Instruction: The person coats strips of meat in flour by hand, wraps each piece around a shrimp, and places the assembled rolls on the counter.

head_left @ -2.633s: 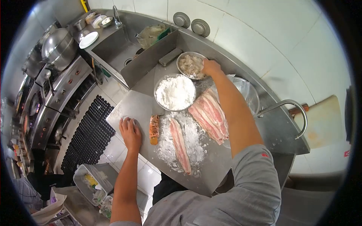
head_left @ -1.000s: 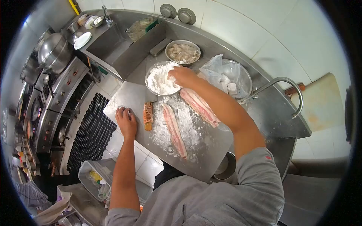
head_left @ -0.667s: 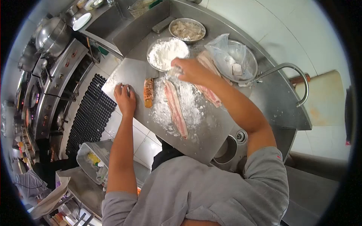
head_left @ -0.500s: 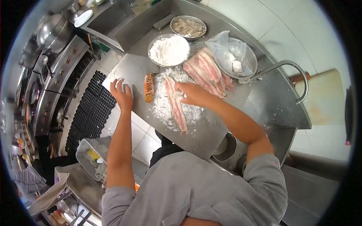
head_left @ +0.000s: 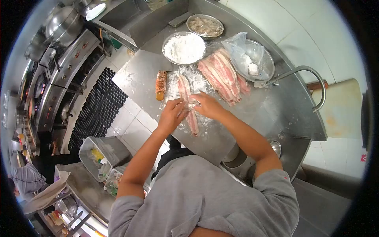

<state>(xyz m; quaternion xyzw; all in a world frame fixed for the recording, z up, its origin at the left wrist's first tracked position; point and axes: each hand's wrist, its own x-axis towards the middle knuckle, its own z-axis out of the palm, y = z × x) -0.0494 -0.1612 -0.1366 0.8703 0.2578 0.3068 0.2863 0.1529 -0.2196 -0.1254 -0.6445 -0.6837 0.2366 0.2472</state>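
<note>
A long strip of raw bacon [head_left: 192,123] lies on floured steel, running from the flour bowl's side toward my body. My left hand [head_left: 172,115] is at its left edge near the middle, fingers bent onto the meat. Opposite it, my right hand [head_left: 207,105] has its fingers curled in at the right edge, with thumb and fingertips close together. The fingertips partly hide the strip's middle, where some white flour shows. Left of the strip lies a browned, wrapped roll on a stick [head_left: 160,85]. A stack of raw bacon strips [head_left: 221,75] rests to the right.
Behind the meat stand a bowl of flour [head_left: 184,48], a bowl of pale wet pieces [head_left: 205,26] and a metal bowl [head_left: 269,67] with a plastic bag [head_left: 237,46]. A curved faucet [head_left: 321,89] rises at right. A grey bin [head_left: 87,155] stands below left.
My left hand has moved from the counter's left edge to the bacon strip. My right hand has come lower along the strip, toward my body. The view has shifted slightly.
</note>
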